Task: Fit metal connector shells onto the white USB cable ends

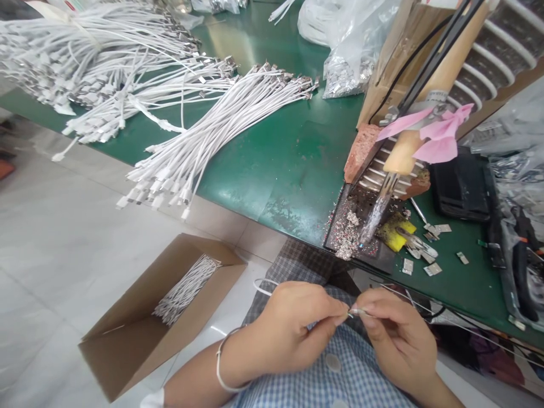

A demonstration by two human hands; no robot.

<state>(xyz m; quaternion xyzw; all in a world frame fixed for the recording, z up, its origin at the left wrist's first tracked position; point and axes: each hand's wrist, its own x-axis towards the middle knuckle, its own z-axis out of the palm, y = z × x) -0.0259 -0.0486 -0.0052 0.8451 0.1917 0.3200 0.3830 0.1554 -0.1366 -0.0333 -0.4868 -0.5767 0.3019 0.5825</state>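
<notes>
My left hand (304, 323) is closed in a pinch in front of my checked clothing. A loop of white cable (264, 287) comes out behind it, and the cable's thin wire end (352, 313) shows at its fingertips. Thumb and forefinger of my right hand (397, 334) pinch that same end from the other side. The fingertips of both hands almost meet; the wires between them are too small to make out in detail. Above the hands, a soldering iron (397, 156) with a wooden handle and pink ribbon rests in a coil stand, tip down.
A bundle of white cables (221, 130) lies across the green table (280, 164), with larger bundles (85, 56) behind. Small metal connectors (432, 269) lie right of a yellow sponge (397, 233). An open cardboard box (127, 362) holding cables stands on the floor at left.
</notes>
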